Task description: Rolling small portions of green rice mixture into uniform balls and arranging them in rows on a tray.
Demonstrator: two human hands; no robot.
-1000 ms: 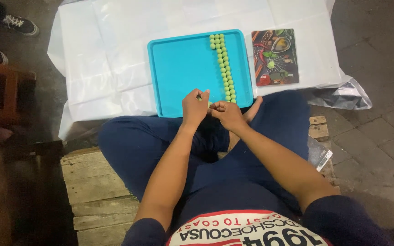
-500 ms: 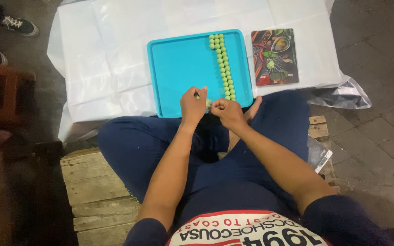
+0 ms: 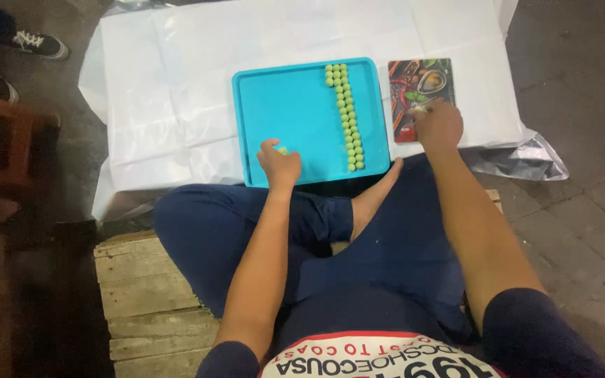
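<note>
Left hand (image 3: 279, 165): fingers curled around a small green ball (image 3: 282, 150), resting on the turquoise tray (image 3: 285, 105) near its front edge. Right hand (image 3: 438, 124): loosely closed over the picture board (image 3: 409, 84) beside the tray, holding a pale scrap too blurred to identify. Green balls (image 3: 346, 115): a double row along the tray's right side.

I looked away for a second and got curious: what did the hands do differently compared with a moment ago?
The two hands, earlier close together at the near edge of the tray, have parted. The right hand moved out to the patterned board beside the tray. The left hand stayed near the tray's front edge, with a small green ball at its fingertips. The rows of green balls, tray and white sheet stayed put.
</note>
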